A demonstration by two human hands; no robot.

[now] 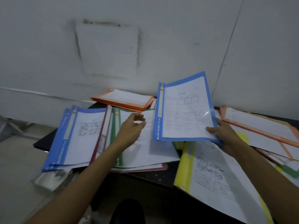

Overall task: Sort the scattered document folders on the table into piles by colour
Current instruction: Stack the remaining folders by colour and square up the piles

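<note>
My right hand [224, 131] grips the lower right corner of a blue folder [184, 109] and holds it tilted up above the table. My left hand [131, 128] hovers with loosely curled fingers over a green-edged folder [117, 126] and holds nothing. Two blue folders [64, 139] lie stacked at the left with a red-edged folder [102, 131] beside them. A pile of orange folders [126, 101] sits at the back by the wall. A yellow folder [184, 167] lies at the front right. More orange folders [258, 125] lie at the far right.
The dark table [153, 177] stands against a white wall [113, 46]. A pink folder edge [165, 167] shows under the middle pile. A green tab [289, 170] sticks out at the far right edge. Grey floor [16, 159] lies to the left.
</note>
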